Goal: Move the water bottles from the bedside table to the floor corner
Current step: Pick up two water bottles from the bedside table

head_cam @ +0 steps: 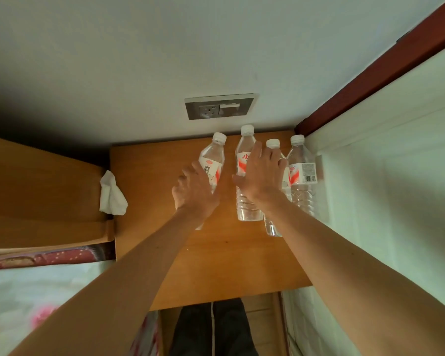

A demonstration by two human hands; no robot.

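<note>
Water bottles (245, 147), four clear ones with white caps and red-and-white labels, are seen standing at the back of the wooden bedside surface (216, 265), close to the wall. At the far left, a bed (23, 291) with flowered bedding is cut off by the frame edge, and a crumpled white tissue (113, 194) is tucked beside the surface.

The leftmost bottle (213, 158) is tilted, and its lower half is hidden by the left hand (194, 191). That hand's fingers (181, 179) are curled round the bottle's body, with the forearm stretched forward from the lower left.

The second bottle (248, 206) is upright, its label partly covered. The third bottle (272, 143) is mostly concealed, only its cap and base being visible. The right hand (261, 176) is laid over these two, back upward. Its fingers (257, 150) are held straight and close together, with the thumb spread leftward; no closed grip is seen.

The rightmost bottle (302, 176) stands untouched just beside a pale panel. A socket plate (220, 106) is fixed to the wall above.
</note>
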